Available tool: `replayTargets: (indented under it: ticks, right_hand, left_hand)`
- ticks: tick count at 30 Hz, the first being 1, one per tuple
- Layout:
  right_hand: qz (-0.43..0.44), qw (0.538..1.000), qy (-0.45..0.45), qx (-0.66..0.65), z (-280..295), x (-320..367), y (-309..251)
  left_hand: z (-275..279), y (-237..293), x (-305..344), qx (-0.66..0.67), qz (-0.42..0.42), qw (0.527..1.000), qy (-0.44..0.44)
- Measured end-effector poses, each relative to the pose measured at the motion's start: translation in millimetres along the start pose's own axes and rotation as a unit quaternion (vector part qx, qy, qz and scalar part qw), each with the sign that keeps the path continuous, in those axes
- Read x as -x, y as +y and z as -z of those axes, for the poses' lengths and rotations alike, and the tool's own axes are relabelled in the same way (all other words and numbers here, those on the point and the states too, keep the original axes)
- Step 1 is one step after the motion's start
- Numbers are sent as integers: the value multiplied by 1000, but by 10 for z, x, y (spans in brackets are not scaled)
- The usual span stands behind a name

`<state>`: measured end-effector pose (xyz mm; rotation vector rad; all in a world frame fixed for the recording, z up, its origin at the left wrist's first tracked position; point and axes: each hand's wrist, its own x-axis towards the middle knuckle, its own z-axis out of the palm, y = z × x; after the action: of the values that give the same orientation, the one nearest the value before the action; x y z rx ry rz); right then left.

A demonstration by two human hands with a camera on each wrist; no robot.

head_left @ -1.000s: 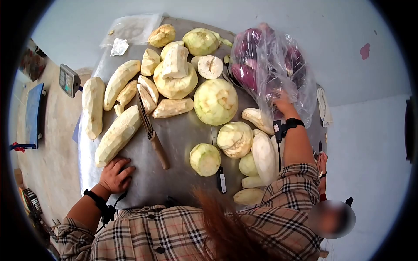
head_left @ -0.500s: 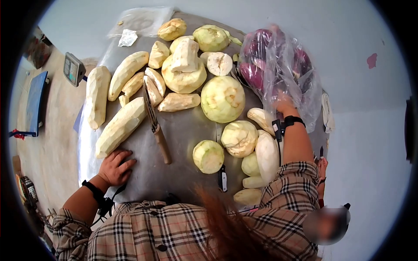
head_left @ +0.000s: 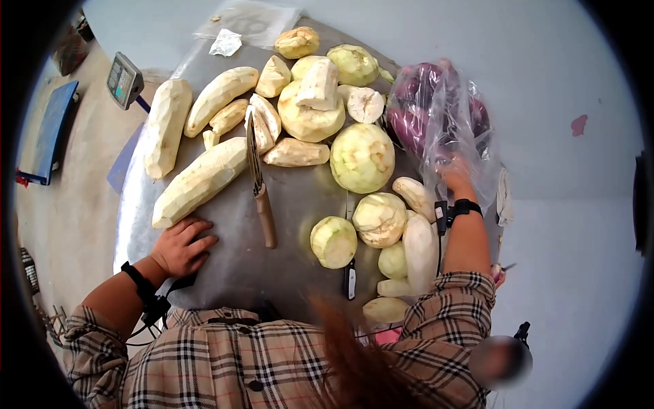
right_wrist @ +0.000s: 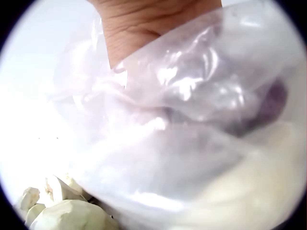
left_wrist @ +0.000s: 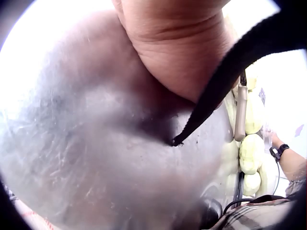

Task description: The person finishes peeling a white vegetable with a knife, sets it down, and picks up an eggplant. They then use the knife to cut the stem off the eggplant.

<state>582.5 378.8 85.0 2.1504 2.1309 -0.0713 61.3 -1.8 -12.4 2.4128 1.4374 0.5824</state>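
My left hand (head_left: 182,247) rests palm down on the grey tabletop (head_left: 225,273), its relaxed fingertips beside the near end of a long peeled root vegetable (head_left: 201,183). At the far right, my right hand (head_left: 458,174) reaches into the mouth of a clear plastic bag (head_left: 480,174) full of purple vegetables (head_left: 411,126). In the right wrist view, plastic film (right_wrist: 158,163) covers the fingers, so I cannot tell what they grip. A knife (head_left: 266,217) with a tan handle lies to the right of my left hand.
Peeled round vegetables (head_left: 362,158) and several root pieces (head_left: 296,152) spread over the table. A small black-and-white-handled knife (head_left: 350,281) lies near the front edge. A scale display (head_left: 125,80) stands beyond the left edge. Another person's hand (head_left: 499,275) holds a knife at right.
The head view has shifted, so the table's contents sit further right and turned slightly. The right hand stays in the bag's mouth; the left still rests on the table.
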Motion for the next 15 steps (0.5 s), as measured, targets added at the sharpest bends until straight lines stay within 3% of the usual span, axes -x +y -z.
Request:
replayTargets:
  ticks: [4,7,11,15]
  right_hand:
    - [-23,987,7,-156,-146,-59,129]
    - [-17,988,108,-109,30,165,-121]
    - [-32,981,105,-163,303,329,-92]
    - [-3,987,109,-114,605,417,277]
  left_hand:
    - [-1,8,39,13,1,1000,4]
    - [23,1,30,23,-2,1000,10]
    - [32,7,41,26,0,1000,18]
    - [7,10,55,33,-11,999,35]
